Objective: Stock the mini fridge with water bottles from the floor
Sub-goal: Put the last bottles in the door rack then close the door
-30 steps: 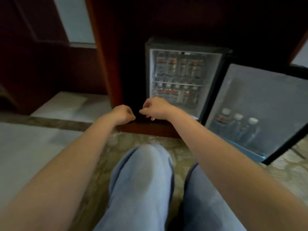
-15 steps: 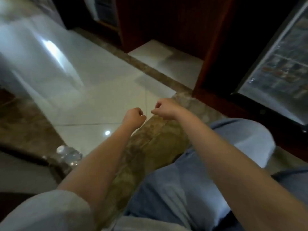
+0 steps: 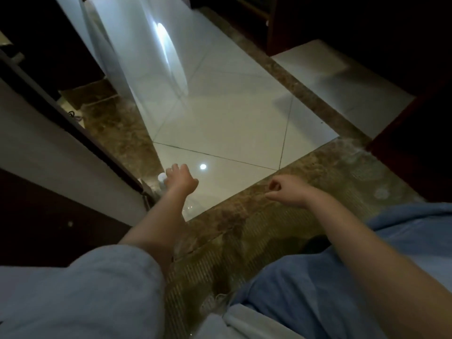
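Note:
A clear water bottle with a white cap (image 3: 161,177) stands on the pale floor tiles by the dark skirting at the left. Most of its body is hidden behind my left forearm. My left hand (image 3: 180,179) reaches out over it with fingers spread, right beside the cap; whether it touches the bottle I cannot tell. My right hand (image 3: 286,190) hovers over the brown marble strip with fingers curled in and holds nothing. The mini fridge is out of view.
Glossy white floor tiles (image 3: 220,123) stretch ahead, bordered by a brown marble strip (image 3: 318,167). A white wall with dark skirting (image 3: 80,135) runs along the left. Dark wooden cabinetry (image 3: 403,57) stands at the right. My knees in blue jeans (image 3: 330,277) fill the bottom.
My view has swung left from the open fridge to the floor. My left hand has uncurled and stretched out to the bottle. My right hand has stayed curled.

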